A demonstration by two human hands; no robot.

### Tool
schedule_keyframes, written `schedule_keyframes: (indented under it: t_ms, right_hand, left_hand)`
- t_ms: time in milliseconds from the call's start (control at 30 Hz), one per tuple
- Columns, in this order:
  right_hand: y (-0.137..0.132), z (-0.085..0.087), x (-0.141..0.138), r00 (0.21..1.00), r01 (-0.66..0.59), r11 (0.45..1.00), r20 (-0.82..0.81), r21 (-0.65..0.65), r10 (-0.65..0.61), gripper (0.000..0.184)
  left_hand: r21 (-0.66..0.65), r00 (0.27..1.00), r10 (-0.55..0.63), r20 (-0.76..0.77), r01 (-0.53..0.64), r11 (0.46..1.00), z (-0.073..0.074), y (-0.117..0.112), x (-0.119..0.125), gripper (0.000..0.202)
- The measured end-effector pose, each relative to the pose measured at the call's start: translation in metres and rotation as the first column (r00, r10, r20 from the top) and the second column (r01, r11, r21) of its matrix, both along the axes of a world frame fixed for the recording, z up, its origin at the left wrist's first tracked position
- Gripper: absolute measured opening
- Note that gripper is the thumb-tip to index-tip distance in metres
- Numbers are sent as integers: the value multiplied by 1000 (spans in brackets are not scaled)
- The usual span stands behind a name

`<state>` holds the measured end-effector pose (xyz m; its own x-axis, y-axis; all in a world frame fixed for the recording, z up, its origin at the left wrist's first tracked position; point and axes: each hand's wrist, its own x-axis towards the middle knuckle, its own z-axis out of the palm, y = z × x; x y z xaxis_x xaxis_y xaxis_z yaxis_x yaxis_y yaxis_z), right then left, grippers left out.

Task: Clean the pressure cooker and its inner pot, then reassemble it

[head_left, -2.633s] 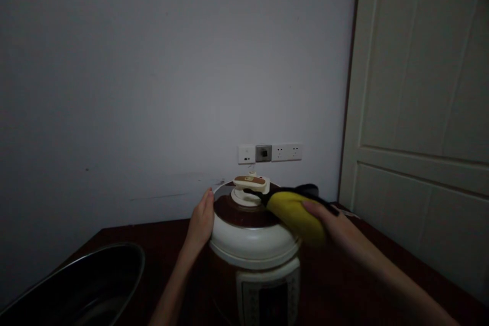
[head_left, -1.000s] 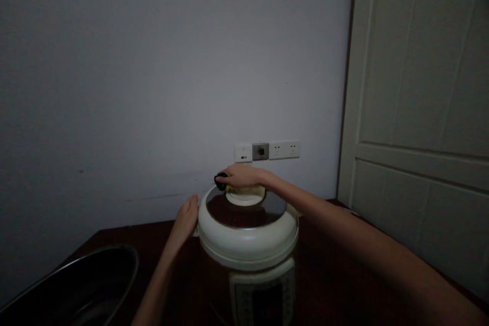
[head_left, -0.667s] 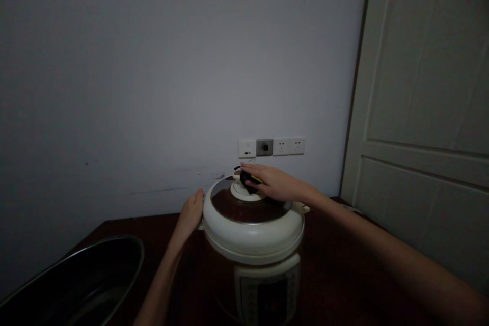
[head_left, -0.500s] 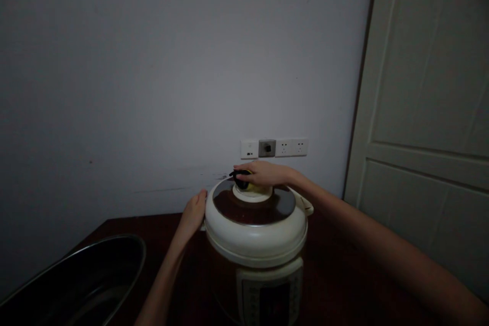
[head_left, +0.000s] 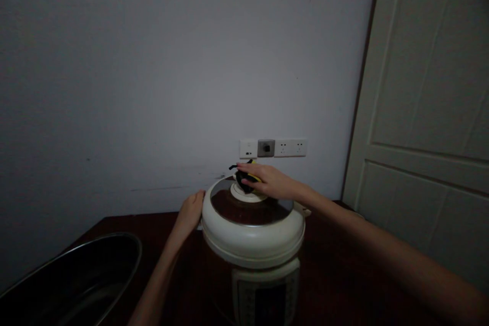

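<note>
A cream and brown electric cooker (head_left: 252, 237) stands on a dark wooden table (head_left: 336, 275). My right hand (head_left: 267, 182) rests on top of its lid knob, fingers closed round a yellow and black cloth or sponge (head_left: 246, 179) pressed against the knob. My left hand (head_left: 190, 212) presses flat against the left side of the cream lid rim, holding nothing, fingers together and stretched upward.
A large dark metal basin (head_left: 72, 282) sits at the lower left of the table. A row of wall sockets (head_left: 272, 147) is behind the cooker. A cream panelled door (head_left: 431, 112) fills the right side. The wall behind is bare.
My right hand moved from the lid's right side up onto the knob with the yellow cloth, and has been shifting over the knob. The left hand stays on the lid's left rim.
</note>
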<state>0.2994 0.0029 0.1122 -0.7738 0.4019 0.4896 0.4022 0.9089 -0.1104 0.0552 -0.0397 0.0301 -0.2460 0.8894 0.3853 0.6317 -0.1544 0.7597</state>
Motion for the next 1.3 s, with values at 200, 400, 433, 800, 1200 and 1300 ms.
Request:
schedule_keyframes:
  t_ms: [200, 400, 433, 800, 1200, 1300]
  right_hand:
    - [-6, -2, -8, 991, 0, 982, 135, 187, -26, 47]
    - [25, 27, -41, 976, 103, 982, 208, -158, -69, 38]
    - [31, 28, -41, 977, 132, 961, 195, -244, -85, 42]
    - [4, -7, -1, 995, 37, 997, -92, -70, -43, 48]
    - [22, 26, -25, 990, 15, 967, 143, -256, 22, 41]
    - [28, 21, -12, 997, -59, 915, 22, -399, 74, 42]
  left_hand:
    - [-14, 999, 32, 11, -32, 999, -2, 1, 2, 46]
    - [-6, 1000, 22, -14, -22, 1000, -1, 0, 2, 44]
    - [-7, 1000, 23, -14, -23, 1000, -1, 0, 2, 44]
    - [-16, 998, 35, -47, -35, 999, -3, 2, 1, 43]
    - [6, 999, 6, -48, -6, 1000, -4, 2, -1, 42]
    - [14, 999, -16, -43, 16, 1000, -3, 2, -2, 43]
